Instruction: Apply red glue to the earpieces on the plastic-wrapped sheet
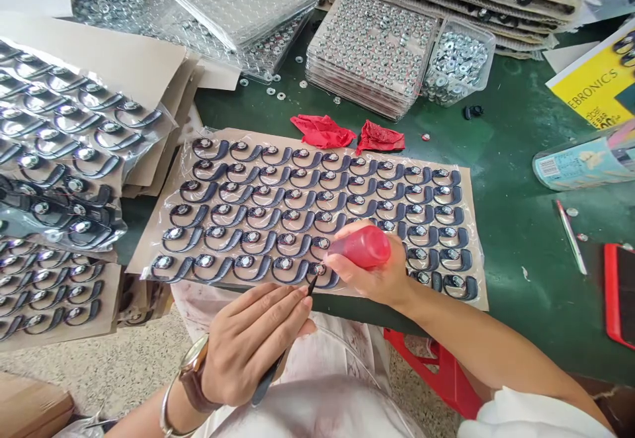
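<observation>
A cardboard sheet (471, 226) lies on the green table, covered with rows of dark ear-hook earpieces (258, 216) with shiny round centres, under clear film. My right hand (377, 272) is closed around a small red bottle (364, 247), its tip down at an earpiece (319, 270) in the front row. My left hand (253, 342), with a watch on the wrist, pinches dark tweezers (278, 365) whose point reaches the same earpiece.
More sheets of earpieces (54, 160) are stacked at the left. Trays of metal washers (372, 41) and a tub of washers (459, 57) stand at the back. Two red cloths (322, 130) lie behind the sheet. A pen (570, 236), a red phone (620, 292) and a yellow box (595, 84) sit at right.
</observation>
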### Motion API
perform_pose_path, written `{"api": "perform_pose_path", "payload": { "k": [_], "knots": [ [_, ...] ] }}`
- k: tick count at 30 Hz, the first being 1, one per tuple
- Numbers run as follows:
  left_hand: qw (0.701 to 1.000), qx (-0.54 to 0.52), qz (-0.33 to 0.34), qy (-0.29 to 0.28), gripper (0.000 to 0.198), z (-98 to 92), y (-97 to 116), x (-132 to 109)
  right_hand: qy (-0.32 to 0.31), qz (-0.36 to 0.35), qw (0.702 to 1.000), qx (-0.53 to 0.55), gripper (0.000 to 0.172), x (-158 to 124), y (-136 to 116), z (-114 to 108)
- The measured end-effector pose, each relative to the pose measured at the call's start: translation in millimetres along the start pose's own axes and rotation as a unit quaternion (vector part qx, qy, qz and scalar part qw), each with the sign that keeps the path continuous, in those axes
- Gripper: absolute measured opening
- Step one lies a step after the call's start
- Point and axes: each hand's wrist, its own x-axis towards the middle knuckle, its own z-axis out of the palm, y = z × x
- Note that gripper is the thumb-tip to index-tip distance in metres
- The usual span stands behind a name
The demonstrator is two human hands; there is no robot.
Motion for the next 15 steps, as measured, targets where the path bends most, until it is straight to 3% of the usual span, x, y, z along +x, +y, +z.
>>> {"api": "perform_pose_path", "payload": {
  "k": [9,15],
  "knots": [
    [1.000,-0.014,0.010,0.007,0.022,-0.9,-1.5,1.4,-0.036,0.004,0.999,0.011,0.018,0.5,-1.4,-1.2],
    [1.000,-0.024,-0.006,0.015,0.017,-0.7,-1.6,4.8,0.018,0.039,0.999,0.016,0.018,-2.1,0.4,-2.6]
  ]
}}
